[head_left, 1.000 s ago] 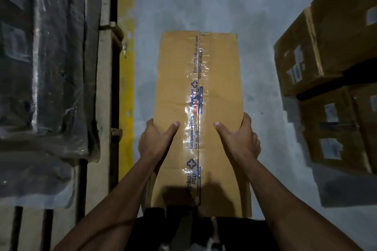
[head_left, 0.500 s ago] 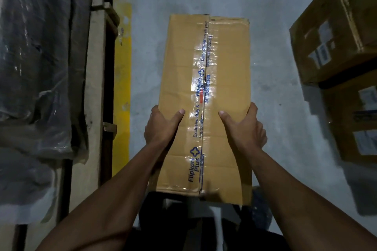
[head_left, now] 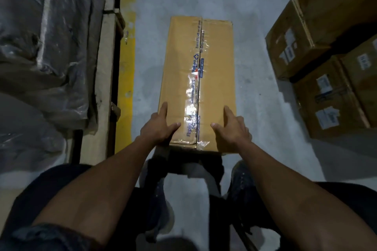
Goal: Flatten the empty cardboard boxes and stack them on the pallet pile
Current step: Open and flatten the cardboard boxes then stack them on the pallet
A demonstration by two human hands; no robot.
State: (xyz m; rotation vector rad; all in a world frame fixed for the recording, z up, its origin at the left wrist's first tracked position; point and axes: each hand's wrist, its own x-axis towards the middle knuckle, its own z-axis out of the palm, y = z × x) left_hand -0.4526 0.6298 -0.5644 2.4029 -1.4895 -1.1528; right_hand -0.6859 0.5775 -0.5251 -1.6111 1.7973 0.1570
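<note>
Clutter hems you in on both sides in the head view; to your left a plastic-wrapped load (head_left: 47,47) sits on a wooden pallet (head_left: 106,79), its pale edge board running beside a yellow floor stripe (head_left: 127,79); to your right stacked brown cartons (head_left: 326,51) with white labels stand on the grey concrete floor (head_left: 255,67), well apart from the box you handle; between them the floor forms a lane, and the cardboard box (head_left: 216,79) lies along that lane, straight ahead of you, its long side pointing away; whether it rests on the floor or is held just above it, you cannot tell from this angle. The box is not flattened; its top flaps are closed and meet along a centre seam covered by clear printed tape (head_left: 196,79), so nothing inside shows. Your left hand (head_left: 159,126) holds the near left edge, index finger stretched along the side, thumb flat on the top; your right hand (head_left: 232,128) holds the near right edge the same way, thumb pointing inward; both hands grasp the box. Below the near end, your dark trouser legs (head_left: 155,195) show in shadow.
</note>
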